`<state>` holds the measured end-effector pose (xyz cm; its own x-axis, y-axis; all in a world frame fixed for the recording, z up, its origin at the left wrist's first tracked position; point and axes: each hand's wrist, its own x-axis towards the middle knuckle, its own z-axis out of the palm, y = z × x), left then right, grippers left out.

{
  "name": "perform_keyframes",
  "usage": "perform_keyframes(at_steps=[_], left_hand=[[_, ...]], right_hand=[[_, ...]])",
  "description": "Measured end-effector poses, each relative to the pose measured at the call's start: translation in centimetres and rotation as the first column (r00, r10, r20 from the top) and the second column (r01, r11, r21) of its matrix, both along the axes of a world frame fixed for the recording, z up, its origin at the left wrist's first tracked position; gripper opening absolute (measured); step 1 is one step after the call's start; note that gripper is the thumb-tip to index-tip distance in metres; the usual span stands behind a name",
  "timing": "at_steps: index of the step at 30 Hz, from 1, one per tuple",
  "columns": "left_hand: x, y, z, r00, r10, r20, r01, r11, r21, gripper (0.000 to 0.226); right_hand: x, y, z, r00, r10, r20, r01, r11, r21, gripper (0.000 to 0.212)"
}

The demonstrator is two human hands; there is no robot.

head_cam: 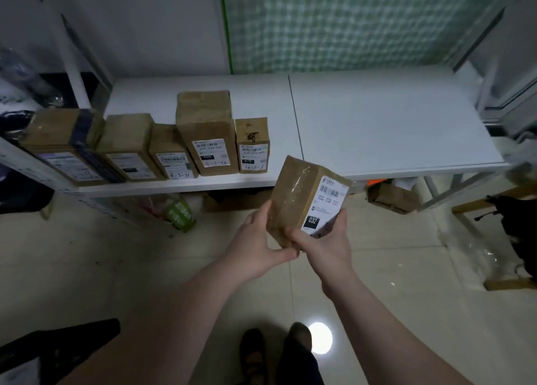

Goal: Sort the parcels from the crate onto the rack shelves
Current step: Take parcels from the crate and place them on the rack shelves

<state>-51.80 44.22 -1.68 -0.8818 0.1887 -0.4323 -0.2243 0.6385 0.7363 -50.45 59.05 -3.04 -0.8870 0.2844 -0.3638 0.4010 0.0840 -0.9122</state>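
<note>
Two hands (258, 239) (325, 243) round one parcel (293, 193)

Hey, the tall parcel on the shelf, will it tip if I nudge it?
Possibly: the tall parcel stands on end on the shelf, so a high push may topple it. It looks like stiff cardboard, so it should move whole.

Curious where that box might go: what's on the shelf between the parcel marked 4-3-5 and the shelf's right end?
Nothing: the head view shows bare white shelf from the 4-3-5 parcel to the right end, crossed by a seam.
</note>
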Motion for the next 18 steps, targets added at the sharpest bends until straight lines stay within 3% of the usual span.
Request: perform_keyframes(at_steps=[4,9,13,18], left_hand=[[-4.1,-0.3,-3.7,1.000,0.016,0.014,-0.013,0.989,-0.144,0.088],[-10.1,-1.4,-12.0,0.995,-0.007,-0.096,-0.029,0.927,-0.373,0.070],[-13.8,-1.1,-18.8,0.981,-0.074,-0.182,-0.048,0.809,-0.585,0.073],[-16.1,-0.7,-25.0,0.936,-0.098,-0.337,-0.167,0.719,-0.674,0.072]], right_hand=[[-6.4,0.5,-3.4,0.995,-0.041,-0.093,0.054,0.989,0.136,0.081],[-13.8,0.3,-10.1,0.980,-0.106,-0.166,0.143,0.963,0.227,0.134],[-18.0,0.1,-15.4,0.955,-0.071,-0.287,0.157,0.945,0.288,0.132],[-20.6,-0.7,-20.9,0.928,0.012,-0.372,0.143,0.911,0.387,0.129]])
